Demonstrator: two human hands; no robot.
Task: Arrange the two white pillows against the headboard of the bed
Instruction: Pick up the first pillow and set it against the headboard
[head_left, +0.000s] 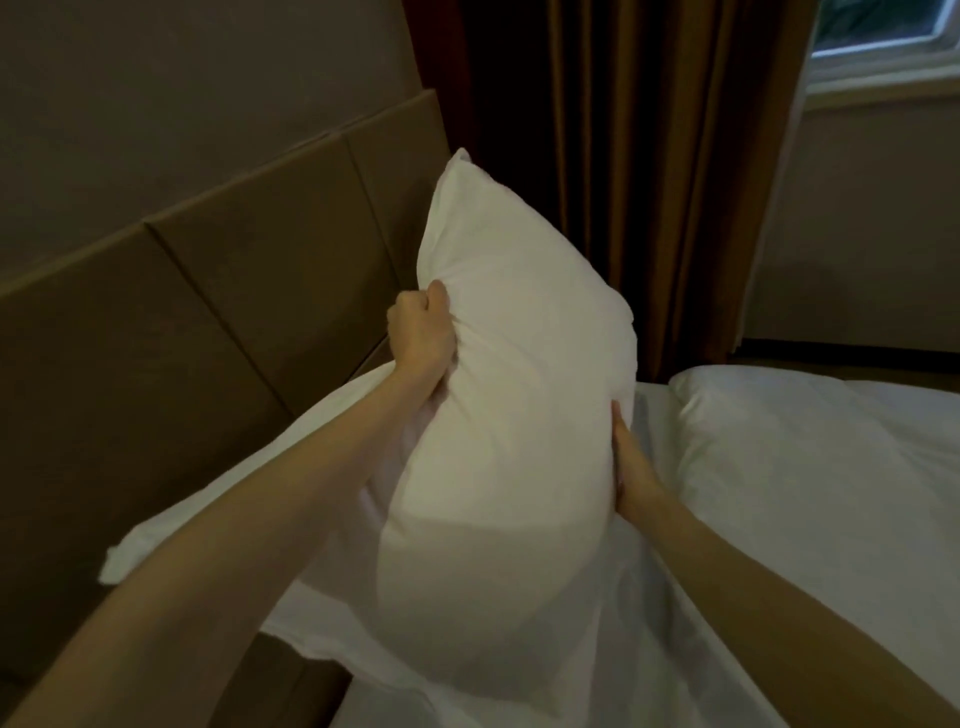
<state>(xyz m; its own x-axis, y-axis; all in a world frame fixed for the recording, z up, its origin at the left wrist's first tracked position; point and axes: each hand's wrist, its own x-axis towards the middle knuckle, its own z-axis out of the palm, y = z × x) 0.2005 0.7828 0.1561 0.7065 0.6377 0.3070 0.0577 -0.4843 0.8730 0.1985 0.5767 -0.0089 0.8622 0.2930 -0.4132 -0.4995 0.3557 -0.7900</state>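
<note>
I hold a plump white pillow (509, 415) upright above the bed, its top corner pointing up toward the curtain. My left hand (423, 332) clenches the fabric on its left edge. My right hand (631, 462) presses against its right side, fingers tucked behind it. A second white pillow (249, 467) lies flat underneath, next to the brown padded headboard (218, 312), and is partly hidden by my left arm and the held pillow.
A white duvet (810, 467) covers the bed to the right. Dark brown curtains (649, 156) hang behind the bed's far corner, with a window (883, 47) at the top right. The beige wall (182, 93) rises above the headboard.
</note>
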